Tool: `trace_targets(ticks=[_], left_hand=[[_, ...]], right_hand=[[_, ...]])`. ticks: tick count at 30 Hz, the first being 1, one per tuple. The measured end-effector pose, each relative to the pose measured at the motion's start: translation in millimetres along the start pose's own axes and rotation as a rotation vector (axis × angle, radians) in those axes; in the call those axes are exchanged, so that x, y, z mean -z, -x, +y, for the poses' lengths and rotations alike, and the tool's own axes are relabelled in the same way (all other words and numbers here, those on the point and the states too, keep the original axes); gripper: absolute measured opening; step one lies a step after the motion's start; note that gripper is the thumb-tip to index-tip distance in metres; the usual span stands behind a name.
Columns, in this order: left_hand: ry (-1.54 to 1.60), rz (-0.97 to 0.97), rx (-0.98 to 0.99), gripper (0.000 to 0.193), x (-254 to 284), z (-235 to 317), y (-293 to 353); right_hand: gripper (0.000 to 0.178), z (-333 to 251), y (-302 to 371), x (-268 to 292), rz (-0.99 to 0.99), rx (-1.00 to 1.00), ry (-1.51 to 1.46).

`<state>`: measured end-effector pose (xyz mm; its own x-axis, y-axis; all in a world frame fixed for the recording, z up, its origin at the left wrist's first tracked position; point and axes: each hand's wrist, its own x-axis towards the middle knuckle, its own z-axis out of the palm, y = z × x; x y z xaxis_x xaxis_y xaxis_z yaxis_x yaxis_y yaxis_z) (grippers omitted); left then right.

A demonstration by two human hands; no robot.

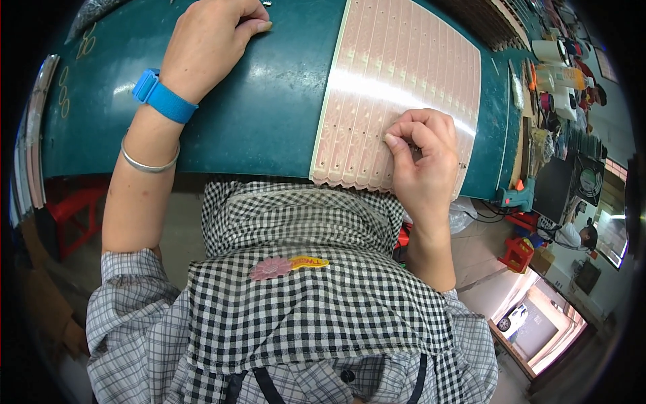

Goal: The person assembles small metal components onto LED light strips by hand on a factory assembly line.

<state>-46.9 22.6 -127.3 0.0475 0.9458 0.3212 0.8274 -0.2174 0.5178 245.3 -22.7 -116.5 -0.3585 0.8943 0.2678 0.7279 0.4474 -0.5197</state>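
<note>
Panel (404,60) of pale pink ribbed strips with yellow-green edging and small dark holes, in the head view: flat on the smooth dark green counter (269,121), right of centre, scalloped near edge along the counter's front. Directly above its near right part, the bare right hand (427,158), fingers curled narrow, thumb and index tips close together; strips beneath the tips and stretching away to left and far side. Contact with the surface, or anything pinched: cannot tell. Well left of the panel, the bare left hand (212,47), fingers likewise narrow; right by the tips, at the picture's upper edge, a small dark and silvery piece (267,4). Held or merely beside: cannot tell. Around the left wrist, a bright blue fabric band (171,102); below it, a silver-coloured metal bangle (149,165).
</note>
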Motion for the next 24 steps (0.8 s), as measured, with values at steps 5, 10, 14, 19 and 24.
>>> trace_targets(ticks=[5,10,14,19,24], left_hand=[[0.040,0.027,-0.017,0.007,4,9,0],[0.575,-0.118,0.072,0.013,12,33,19],[1.265,-0.311,0.337,0.009,2,65,38],[1.709,-0.531,0.601,0.011,-10,87,52],[1.883,-0.566,0.726,0.014,-17,107,57]], right_hand=[[0.013,-4,-1,-5,0.048,0.117,0.124],[0.012,-1,0,2,0.028,0.106,0.108],[0.019,-7,-5,18,0.045,-0.034,-0.131],[0.024,-35,-16,22,0.203,0.237,-0.256],[0.024,-37,-17,15,0.274,0.417,-0.196]])
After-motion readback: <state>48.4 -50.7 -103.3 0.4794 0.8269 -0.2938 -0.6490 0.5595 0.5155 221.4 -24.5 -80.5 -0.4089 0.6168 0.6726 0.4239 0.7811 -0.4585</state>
